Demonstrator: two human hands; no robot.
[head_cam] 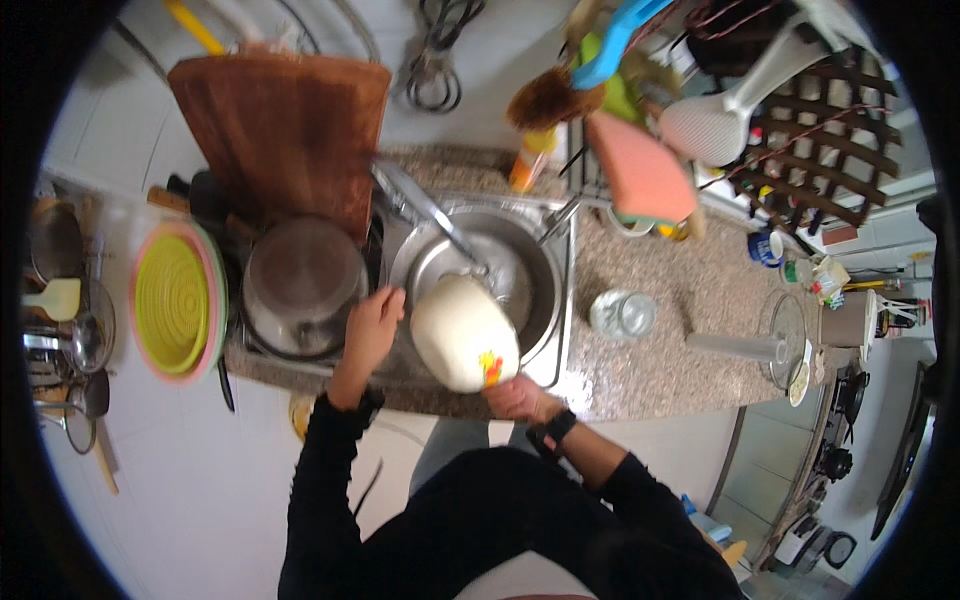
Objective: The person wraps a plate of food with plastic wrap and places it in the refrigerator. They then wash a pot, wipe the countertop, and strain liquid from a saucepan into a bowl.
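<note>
My right hand point(517, 397) grips the near rim of a cream-coloured bowl point(457, 322) with a red and yellow flower design. The bowl is tilted over the near left part of a round stainless steel sink basin point(546, 300), its outer side facing me. Just left of the bowl is my left hand point(375, 322), apart from it, with curled fingers and nothing visible in them; its palm is hidden. The end of a metal faucet point(427, 202) reaches over the basin behind the bowl, and water seems to splash there.
Left of the basin stand an upturned metal pot point(304, 270), nested plastic colanders point(172, 300) and a wooden cutting board point(277, 127). A glass jar point(624, 313) and a glass lid point(787, 337) are on the granite counter point(675, 262) to the right. A brush point(555, 97) and spatulas hang overhead.
</note>
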